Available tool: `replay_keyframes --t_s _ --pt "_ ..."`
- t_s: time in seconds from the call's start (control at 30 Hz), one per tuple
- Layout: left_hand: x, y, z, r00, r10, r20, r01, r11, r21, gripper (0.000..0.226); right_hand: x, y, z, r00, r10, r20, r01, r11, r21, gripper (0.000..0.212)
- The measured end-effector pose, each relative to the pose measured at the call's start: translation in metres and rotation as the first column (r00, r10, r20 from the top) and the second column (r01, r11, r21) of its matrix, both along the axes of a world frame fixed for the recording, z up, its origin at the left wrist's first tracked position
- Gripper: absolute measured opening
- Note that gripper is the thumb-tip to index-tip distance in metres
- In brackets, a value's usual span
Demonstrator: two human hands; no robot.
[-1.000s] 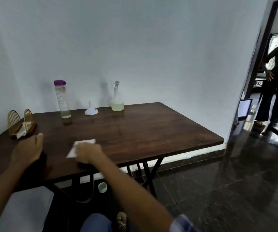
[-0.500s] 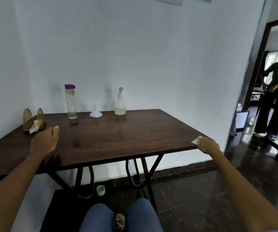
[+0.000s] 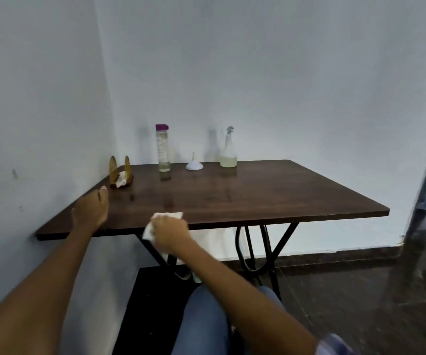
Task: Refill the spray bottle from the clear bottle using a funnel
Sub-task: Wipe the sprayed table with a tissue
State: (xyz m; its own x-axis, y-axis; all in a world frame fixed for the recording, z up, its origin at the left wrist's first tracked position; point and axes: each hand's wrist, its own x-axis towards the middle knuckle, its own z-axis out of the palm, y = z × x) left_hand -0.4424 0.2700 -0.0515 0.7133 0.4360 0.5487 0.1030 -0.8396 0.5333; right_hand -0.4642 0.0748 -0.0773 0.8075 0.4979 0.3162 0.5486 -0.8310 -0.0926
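White tissue (image 3: 155,226) is bunched under my right hand (image 3: 171,233), whose fingers curl around it at the near edge of the dark wooden desk (image 3: 270,196). My left hand (image 3: 91,210) rests on the desk's near left part, fingers loosely folded and holding nothing, thumb up. Along the far edge stand the clear bottle (image 3: 163,149) with its purple cap, the white funnel (image 3: 194,163) upside down, and the spray bottle (image 3: 228,149). A gold napkin holder (image 3: 120,172) sits at the left.
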Motion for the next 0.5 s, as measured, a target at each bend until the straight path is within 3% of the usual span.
replay_keyframes --t_s 0.1,0.2,0.3,0.4,0.5 --pt "-0.012 0.002 -0.003 1.0 0.026 0.012 -0.026 0.999 -0.029 0.059 -0.016 0.048 -0.008 0.985 0.117 0.123 -0.11 0.992 -0.061 0.038" --pt "-0.017 0.005 -0.01 0.999 0.039 0.018 -0.038 0.998 -0.043 0.057 -0.011 0.044 -0.016 0.969 0.15 0.195 -0.133 0.986 -0.098 0.041" --pt "-0.019 0.0 -0.016 1.0 0.03 0.008 -0.03 0.999 -0.044 0.056 0.005 0.006 -0.022 0.96 0.142 0.243 -0.118 0.987 -0.112 0.044" --pt "-0.015 -0.022 -0.016 1.0 -0.019 0.014 0.019 0.999 -0.046 0.054 0.017 -0.053 -0.028 0.918 0.142 0.369 -0.156 0.988 0.007 0.052" --pt "0.002 -0.066 -0.015 0.988 -0.156 0.018 0.157 0.986 -0.063 0.054 0.026 -0.13 -0.046 0.901 0.077 0.427 -0.1 0.994 0.032 0.038"
